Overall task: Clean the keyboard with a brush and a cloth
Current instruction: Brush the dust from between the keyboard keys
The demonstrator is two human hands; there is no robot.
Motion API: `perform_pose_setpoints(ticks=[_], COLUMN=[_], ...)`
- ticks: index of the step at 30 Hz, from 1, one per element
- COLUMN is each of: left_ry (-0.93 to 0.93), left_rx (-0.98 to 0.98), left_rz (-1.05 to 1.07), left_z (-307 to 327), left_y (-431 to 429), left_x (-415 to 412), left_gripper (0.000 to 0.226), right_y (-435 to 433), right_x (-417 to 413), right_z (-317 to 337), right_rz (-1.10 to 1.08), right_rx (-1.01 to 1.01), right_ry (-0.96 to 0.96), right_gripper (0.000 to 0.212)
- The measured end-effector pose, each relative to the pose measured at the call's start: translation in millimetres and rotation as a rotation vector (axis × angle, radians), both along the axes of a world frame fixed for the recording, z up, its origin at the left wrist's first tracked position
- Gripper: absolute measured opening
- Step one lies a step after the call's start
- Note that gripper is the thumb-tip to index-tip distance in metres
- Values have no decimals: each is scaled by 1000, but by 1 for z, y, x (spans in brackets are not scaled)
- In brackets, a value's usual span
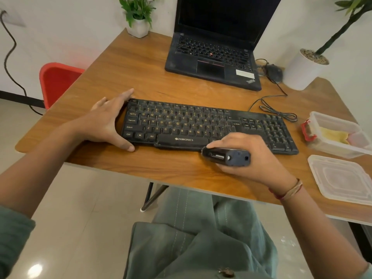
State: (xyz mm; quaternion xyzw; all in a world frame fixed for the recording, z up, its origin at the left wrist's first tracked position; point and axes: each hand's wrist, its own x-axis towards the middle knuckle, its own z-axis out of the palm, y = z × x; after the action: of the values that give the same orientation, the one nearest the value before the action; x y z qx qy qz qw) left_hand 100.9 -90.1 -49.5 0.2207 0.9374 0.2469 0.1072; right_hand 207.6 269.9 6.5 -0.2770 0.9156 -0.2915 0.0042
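At keyboard point(201, 121) left end, bracing against sliding with spread left hand point(106, 119), gripping brush point(235, 158) in right hand point(255, 146)

Black keyboard point(209, 125) lies on wood table point(141, 77). Left hand point(108, 121) spread flat vs its left end: thumb at front edge, fingers up toward back corner. Right hand point(247, 156) grips dark brush point(226, 157) by the handle, tip touching kbd front edge just right of space bar. Open laptop point(213, 57) behind. At right, clear tub point(332, 150) w/ yellow cloth point(334, 134) inside, lid point(342, 178) just beside it on the near side.
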Motion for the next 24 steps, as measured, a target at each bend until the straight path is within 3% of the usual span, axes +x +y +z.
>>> perform_pose_setpoints(ticks=[7,12,19,24], left_ry=[-11,-9,-11,-8], left_rx=[10,7,19,23], left_rz=[-2,6,9,5], left_z=[2,2,2,2], left_y=[0,2,1,2], left_x=[1,1,0,2], left_gripper=[157,150,150,149], right_y=[-24,-74,-10,-47], right_x=[2,-6,4,-4], right_z=[-14,-16,-2,-3], right_rz=[-59,3,-189,-147], right_rx=[25,-31,-47,-74], right_ry=[85,44,-60,-83], right_gripper=[42,38,40,37])
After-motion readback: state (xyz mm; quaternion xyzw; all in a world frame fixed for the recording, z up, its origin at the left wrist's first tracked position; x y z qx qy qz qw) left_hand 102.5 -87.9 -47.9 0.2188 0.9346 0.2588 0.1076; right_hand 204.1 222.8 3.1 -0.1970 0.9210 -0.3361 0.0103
